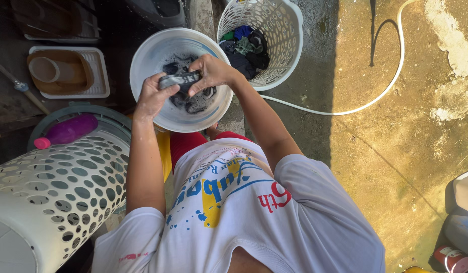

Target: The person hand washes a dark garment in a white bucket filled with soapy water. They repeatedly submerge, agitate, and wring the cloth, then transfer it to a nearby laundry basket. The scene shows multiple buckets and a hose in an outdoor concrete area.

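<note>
Scrubbing seems to be the work here: both hands close around a dark wet cloth held just above the middle of a round white basin. The left hand grips its near end in a fist, and the right hand clamps the far end from above, fingers curled over it. The cloth looks soft, soaked and probably slippery with suds (so heavier than it would be dry), and likely best held bunched at both ends, as it is now. More dark laundry lies in the sudsy water below. Past the basin's far right rim stands a white laundry basket with dark clothes; a white hose curves across the concrete ground.
</note>
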